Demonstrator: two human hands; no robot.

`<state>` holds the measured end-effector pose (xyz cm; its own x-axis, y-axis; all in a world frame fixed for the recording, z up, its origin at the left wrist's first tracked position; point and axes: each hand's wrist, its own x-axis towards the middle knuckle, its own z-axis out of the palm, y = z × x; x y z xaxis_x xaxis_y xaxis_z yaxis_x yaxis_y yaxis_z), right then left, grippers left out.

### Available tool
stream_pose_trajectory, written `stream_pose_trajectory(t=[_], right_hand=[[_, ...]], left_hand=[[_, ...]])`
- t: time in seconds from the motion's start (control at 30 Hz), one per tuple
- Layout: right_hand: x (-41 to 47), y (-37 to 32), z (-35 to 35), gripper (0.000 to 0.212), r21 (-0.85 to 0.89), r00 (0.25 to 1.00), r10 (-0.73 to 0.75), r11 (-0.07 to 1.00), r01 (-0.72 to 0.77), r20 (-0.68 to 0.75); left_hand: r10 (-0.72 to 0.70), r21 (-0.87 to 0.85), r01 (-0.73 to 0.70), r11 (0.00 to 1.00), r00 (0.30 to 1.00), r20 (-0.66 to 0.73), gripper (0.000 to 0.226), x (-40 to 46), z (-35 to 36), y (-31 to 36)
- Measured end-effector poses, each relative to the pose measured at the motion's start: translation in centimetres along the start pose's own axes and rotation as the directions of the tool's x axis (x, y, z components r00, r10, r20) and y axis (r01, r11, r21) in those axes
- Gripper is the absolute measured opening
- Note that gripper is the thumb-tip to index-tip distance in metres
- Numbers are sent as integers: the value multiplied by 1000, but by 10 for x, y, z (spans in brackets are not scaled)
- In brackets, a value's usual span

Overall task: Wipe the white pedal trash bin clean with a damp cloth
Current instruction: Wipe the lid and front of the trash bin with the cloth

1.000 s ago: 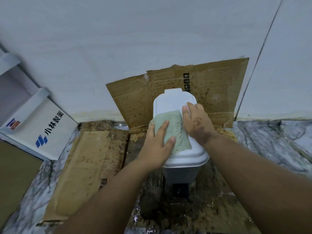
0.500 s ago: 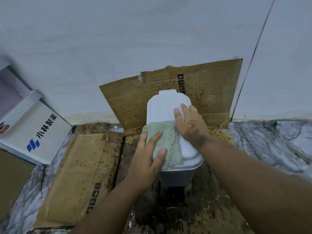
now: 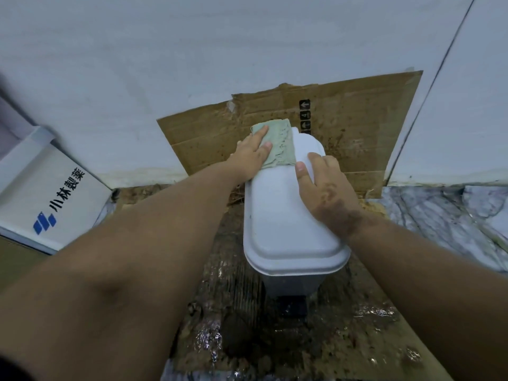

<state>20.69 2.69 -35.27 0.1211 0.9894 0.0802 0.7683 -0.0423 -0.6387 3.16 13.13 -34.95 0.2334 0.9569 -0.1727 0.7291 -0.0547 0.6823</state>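
The white pedal trash bin [image 3: 280, 224] stands on the floor before the wall, its lid closed and its black pedal [image 3: 294, 306] showing at the front. A pale green cloth [image 3: 281, 145] lies on the far left part of the lid. My left hand [image 3: 251, 156] presses flat on the cloth with straight fingers. My right hand [image 3: 324, 188] rests flat on the lid's right side, fingers spread and pointing away from me.
A stained cardboard sheet [image 3: 354, 125] leans on the white wall behind the bin. Wet, dirty cardboard [image 3: 275, 347] covers the floor under it. A white box with blue print [image 3: 52, 199] sits at the left. Marble floor [image 3: 445, 215] shows at the right.
My left hand has slid the cloth from the near middle of the lid to its far left end. My right hand has stayed on the lid's right side.
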Motion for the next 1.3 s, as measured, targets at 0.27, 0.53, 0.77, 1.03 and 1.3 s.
stream_pose_trajectory(t=[0.27,0.53,0.77,1.03,1.3], right_hand=[[0,0,0,54,48,1000,-3,999,2,17],[-4,0,1,67,30,998,-61,998,61,-3],[-14,-12,-11,68,58,995,29,998,-34,93],[-11,-7,-4,52,170,999,-10,985,3,37],[-5,-4,-4,82,40,999,2,999,-4,49]], left_hand=[[47,-312,-67,948,996,-70,57,-71,25,-7],[122,-266,-216,939,936,-330,59,-179,83,-17],[-32,-100,-55,993,702,-711,61,-203,171,20],[38,-57,-127,990,642,-766,58,-196,186,6],[494,345,-361,866,720,-488,65,-181,115,-47]])
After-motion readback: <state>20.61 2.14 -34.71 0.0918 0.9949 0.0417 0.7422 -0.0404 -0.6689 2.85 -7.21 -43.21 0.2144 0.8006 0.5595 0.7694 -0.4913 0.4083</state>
